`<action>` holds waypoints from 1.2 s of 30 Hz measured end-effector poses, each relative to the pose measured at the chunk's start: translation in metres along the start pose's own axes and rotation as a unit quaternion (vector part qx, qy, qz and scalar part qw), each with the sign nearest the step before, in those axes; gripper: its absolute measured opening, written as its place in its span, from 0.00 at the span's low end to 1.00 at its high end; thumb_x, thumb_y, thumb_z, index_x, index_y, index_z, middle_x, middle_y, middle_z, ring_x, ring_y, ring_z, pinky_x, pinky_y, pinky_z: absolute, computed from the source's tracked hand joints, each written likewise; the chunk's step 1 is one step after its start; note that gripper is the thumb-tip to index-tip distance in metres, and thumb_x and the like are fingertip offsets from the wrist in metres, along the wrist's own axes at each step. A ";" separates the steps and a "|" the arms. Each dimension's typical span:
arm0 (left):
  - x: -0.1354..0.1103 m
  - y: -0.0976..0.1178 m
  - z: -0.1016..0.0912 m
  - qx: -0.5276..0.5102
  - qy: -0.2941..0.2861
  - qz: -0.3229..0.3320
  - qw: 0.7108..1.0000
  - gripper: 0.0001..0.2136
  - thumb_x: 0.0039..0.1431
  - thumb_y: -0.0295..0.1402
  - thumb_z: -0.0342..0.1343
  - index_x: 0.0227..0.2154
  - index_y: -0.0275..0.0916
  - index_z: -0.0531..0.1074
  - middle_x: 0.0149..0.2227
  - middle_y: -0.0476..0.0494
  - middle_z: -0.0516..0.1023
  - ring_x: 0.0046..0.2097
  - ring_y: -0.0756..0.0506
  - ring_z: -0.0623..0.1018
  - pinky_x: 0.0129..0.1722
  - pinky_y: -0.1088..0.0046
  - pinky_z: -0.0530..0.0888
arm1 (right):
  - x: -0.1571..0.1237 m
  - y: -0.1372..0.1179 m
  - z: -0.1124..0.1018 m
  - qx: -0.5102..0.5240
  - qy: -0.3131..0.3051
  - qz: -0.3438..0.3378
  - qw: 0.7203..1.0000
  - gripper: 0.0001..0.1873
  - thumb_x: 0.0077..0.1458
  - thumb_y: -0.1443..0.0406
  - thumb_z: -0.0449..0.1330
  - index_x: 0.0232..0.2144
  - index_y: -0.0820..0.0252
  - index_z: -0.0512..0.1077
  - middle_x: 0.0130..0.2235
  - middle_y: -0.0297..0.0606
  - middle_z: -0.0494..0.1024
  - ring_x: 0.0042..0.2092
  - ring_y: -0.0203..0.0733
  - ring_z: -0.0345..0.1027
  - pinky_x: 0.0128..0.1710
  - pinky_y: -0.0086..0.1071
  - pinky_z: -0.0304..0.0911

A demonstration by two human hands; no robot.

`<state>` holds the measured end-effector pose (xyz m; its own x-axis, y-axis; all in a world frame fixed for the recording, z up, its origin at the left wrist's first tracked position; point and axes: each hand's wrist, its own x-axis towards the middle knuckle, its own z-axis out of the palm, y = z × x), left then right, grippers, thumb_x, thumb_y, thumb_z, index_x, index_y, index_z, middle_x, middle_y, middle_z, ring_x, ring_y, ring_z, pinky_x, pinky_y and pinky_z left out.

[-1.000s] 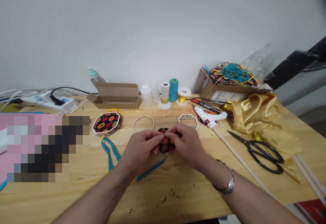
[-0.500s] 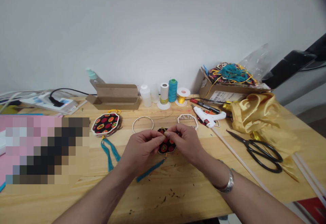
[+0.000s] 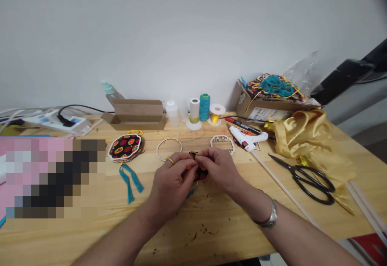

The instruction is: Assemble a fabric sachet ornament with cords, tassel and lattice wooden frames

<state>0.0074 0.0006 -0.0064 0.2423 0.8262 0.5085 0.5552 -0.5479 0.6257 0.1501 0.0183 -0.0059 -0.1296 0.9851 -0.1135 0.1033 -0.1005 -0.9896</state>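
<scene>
A small ornament covered in black and red patterned fabric (image 3: 202,173) lies on the table between my hands, with part of its teal tassel (image 3: 190,194) showing below. My left hand (image 3: 173,177), wearing a gold ring, is closed in a pinch at the ornament's upper edge. Opposite it, my right hand (image 3: 218,167) pinches at the same spot, where a bit of yellow cord shows at the fingertips. The fingers hide most of the cord. To the left sits a stack of similar ornaments (image 3: 125,147) with a teal tassel (image 3: 130,183).
Behind my hands are a wooden ring (image 3: 157,149) and a lattice frame (image 3: 232,143). A glue gun (image 3: 248,138), black scissors (image 3: 314,177) and gold cloth (image 3: 302,137) lie right. Thread spools (image 3: 204,107), an open cardboard box (image 3: 139,123) and a filled box (image 3: 263,111) line the wall.
My left hand has turned over, so its back and ring now show, and it covers more of the ornament and its tassel. My right hand has stayed nearly in place.
</scene>
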 end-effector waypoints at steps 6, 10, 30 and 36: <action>0.001 0.002 -0.005 -0.039 -0.021 -0.087 0.995 0.06 0.56 0.28 0.51 0.30 0.36 0.73 0.33 0.45 0.76 0.36 0.50 0.74 0.37 0.76 0.70 | 0.001 0.000 0.001 -0.029 0.009 -0.016 0.999 0.06 0.47 0.69 0.55 0.21 0.62 0.70 0.21 0.30 0.69 0.23 0.30 0.61 0.22 0.23 0.58; 0.002 0.002 -0.006 -0.071 -0.034 -0.199 0.977 0.07 0.56 0.33 0.52 0.31 0.40 0.74 0.29 0.50 0.78 0.30 0.51 0.74 0.31 0.79 0.69 | 0.000 0.000 0.000 -0.033 0.005 -0.007 0.999 0.06 0.47 0.68 0.54 0.22 0.62 0.70 0.21 0.30 0.70 0.22 0.31 0.61 0.21 0.24 0.59; 0.005 0.003 -0.005 -0.073 -0.076 -0.247 0.963 0.07 0.53 0.33 0.55 0.31 0.46 0.78 0.29 0.55 0.81 0.31 0.50 0.77 0.32 0.78 0.70 | -0.001 0.000 -0.001 -0.062 0.003 -0.031 0.998 0.05 0.48 0.69 0.56 0.23 0.62 0.72 0.22 0.31 0.73 0.23 0.31 0.64 0.23 0.23 0.59; 0.005 0.005 -0.006 -0.084 -0.058 -0.258 0.961 0.06 0.51 0.32 0.55 0.27 0.43 0.78 0.25 0.54 0.80 0.28 0.49 0.75 0.29 0.77 0.69 | -0.001 0.002 0.001 -0.037 0.007 -0.024 0.999 0.04 0.46 0.67 0.58 0.24 0.62 0.72 0.22 0.31 0.73 0.24 0.31 0.65 0.22 0.24 0.60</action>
<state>0.0062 0.0016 0.0029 0.0607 0.9973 0.0418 0.4914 -0.0663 0.8684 0.1498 0.0171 -0.0081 -0.1224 0.9904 -0.0646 0.1691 -0.0433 -0.9847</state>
